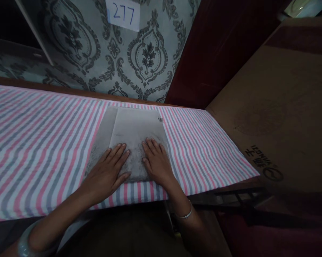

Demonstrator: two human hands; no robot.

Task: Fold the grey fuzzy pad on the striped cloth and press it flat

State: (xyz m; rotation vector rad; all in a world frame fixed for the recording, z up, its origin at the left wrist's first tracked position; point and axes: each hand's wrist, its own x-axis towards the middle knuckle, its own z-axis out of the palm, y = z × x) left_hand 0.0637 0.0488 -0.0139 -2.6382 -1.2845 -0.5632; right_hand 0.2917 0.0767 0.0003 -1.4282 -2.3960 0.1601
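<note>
Head view shows flattened hands (pixel 104 175) (pixel 158 164) on grey sheet (pixel 138 123), crease (pixel 114 125) wallward, long axis unclear.

Clock face centred on grey sheet (pixel 134 125); sheets, one. Striped cloths, one: pink, grey and white cloth (pixel 56 142). Hands, two: left hand (pixel 103 176) at seven o'clock, right hand (pixel 159 166) at four. Per hand, four fingers (pixel 122 159) and one thumb showing. Wrist ornaments, two: thick pale bangle (pixel 23 242) at eight, thin bracelet (pixel 188 215) at five. Paper notes, one: white note (pixel 123 14) at twelve, three numerals. Cardboard boxes, one: brown box (pixel 270 82) between two and three. Dark red uprights, one: glossy upright (pixel 211 46) near one.
</note>
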